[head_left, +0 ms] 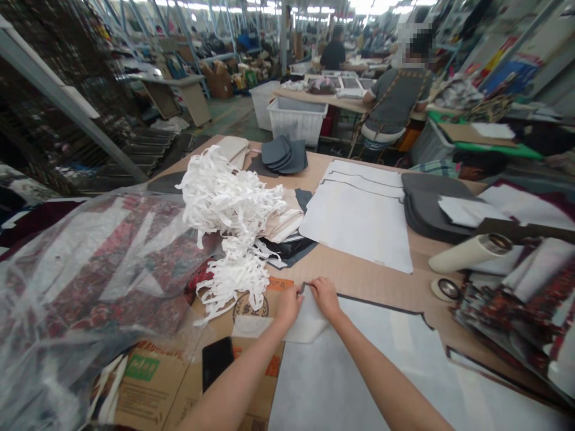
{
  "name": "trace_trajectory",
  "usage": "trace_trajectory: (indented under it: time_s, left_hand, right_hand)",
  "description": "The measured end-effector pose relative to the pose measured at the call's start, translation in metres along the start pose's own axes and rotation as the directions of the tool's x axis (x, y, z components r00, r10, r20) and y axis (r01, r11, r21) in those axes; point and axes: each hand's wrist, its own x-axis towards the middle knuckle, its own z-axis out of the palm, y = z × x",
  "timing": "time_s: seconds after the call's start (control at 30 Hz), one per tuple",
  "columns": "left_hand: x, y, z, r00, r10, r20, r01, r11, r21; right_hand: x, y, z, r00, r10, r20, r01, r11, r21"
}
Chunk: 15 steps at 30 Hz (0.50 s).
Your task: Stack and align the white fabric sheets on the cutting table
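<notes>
My left hand and my right hand are close together, each with its fingers closed on the dark-edged corner of a large white sheet. Between them the dark edge is bent up, and a flap of the sheet is folded over beneath my wrists. The sheet's dark edge runs on to the right of my right hand. Left of my left hand lies a heap of white strips. Under my left forearm is a printed cardboard piece, with a black phone on it.
More white sheets are stacked ahead on the table. Grey pads lie at the right, near a cream flask and its cap. Clear plastic wrap covers patterned material at left. A seated person works beyond.
</notes>
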Motion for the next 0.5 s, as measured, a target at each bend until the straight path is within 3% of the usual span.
trace_trajectory:
  time_s: [0.13, 0.33, 0.5]
  left_hand:
    - [-0.009, -0.005, 0.01, 0.985, 0.138, -0.103, -0.114, 0.971, 0.211]
    - [-0.014, -0.008, 0.021, 0.929, 0.342, -0.139, -0.224, 0.821, 0.525]
    - [-0.018, -0.008, 0.025, 0.888, 0.425, -0.173, -0.229, 0.737, 0.636]
  right_hand:
    - [-0.005, 0.006, 0.006, 0.995, -0.069, -0.077, 0.065, 0.996, -0.055]
    - [-0.015, 0.013, 0.002, 0.915, -0.399, -0.059, 0.386, 0.909, -0.157]
    - [-0.016, 0.015, -0.001, 0.908, -0.415, -0.049, 0.405, 0.903, -0.146]
